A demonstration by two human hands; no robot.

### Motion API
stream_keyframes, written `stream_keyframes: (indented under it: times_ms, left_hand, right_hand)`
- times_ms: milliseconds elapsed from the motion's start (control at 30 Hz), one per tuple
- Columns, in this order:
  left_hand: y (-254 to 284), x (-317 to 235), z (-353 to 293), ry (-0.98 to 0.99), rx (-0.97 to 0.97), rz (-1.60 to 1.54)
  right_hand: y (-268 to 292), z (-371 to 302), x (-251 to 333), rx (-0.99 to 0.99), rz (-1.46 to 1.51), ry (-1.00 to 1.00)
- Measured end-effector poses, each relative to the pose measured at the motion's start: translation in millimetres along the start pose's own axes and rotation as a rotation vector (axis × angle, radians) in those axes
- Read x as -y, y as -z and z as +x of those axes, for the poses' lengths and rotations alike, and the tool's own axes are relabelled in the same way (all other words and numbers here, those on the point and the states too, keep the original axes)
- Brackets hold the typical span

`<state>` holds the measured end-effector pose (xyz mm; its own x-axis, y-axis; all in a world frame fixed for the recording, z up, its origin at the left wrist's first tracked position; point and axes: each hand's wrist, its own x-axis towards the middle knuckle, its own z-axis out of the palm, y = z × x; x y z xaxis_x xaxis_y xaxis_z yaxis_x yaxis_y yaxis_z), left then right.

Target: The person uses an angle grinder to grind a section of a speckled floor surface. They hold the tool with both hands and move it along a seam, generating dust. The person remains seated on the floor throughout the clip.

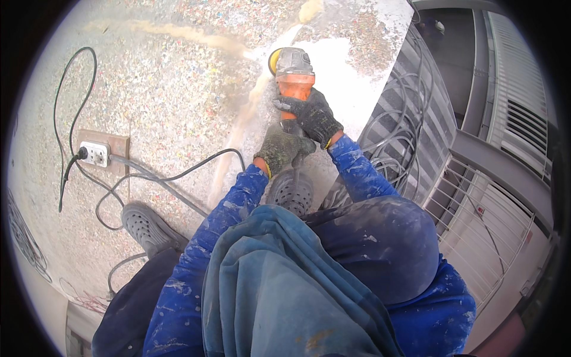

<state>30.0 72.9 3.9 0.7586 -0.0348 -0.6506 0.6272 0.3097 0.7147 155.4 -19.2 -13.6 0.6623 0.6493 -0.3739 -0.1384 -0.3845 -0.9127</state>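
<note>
An orange and grey angle grinder (295,86) lies ahead of me, its yellow disc (273,62) against the speckled, multicoloured chip surface (172,101). My right hand (319,118), in a dark knitted glove, wraps around the orange body just behind the grey head. Closer to me, my left hand (282,149), in a dusty glove, is closed on the rear end of the grinder. Beside the disc, a white patch (345,83) covers part of the surface. Tan strips (238,134) meet near the disc. The disc's underside is hidden.
At left, a white socket box (95,153) on a wooden board holds a black plug. Black cable (172,177) loops toward my left arm. Coiled grey cables (392,134) lie beyond the right edge. White railings (485,223) stand farther right. My grey clogs (150,228) rest on the surface.
</note>
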Motion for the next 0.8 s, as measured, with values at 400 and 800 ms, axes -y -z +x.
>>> stream_keyframes:
  times_ms: [400,800]
  left_hand:
    - [-10.0,12.0,30.3,-0.025,-0.017,0.034]
    - [11.0,-26.4,36.4,0.050,0.007,-0.202]
  right_hand:
    - [11.7,8.5,11.1,-0.024,-0.071,-0.193]
    - [6.2,41.4,46.1,-0.015,-0.164,-0.169]
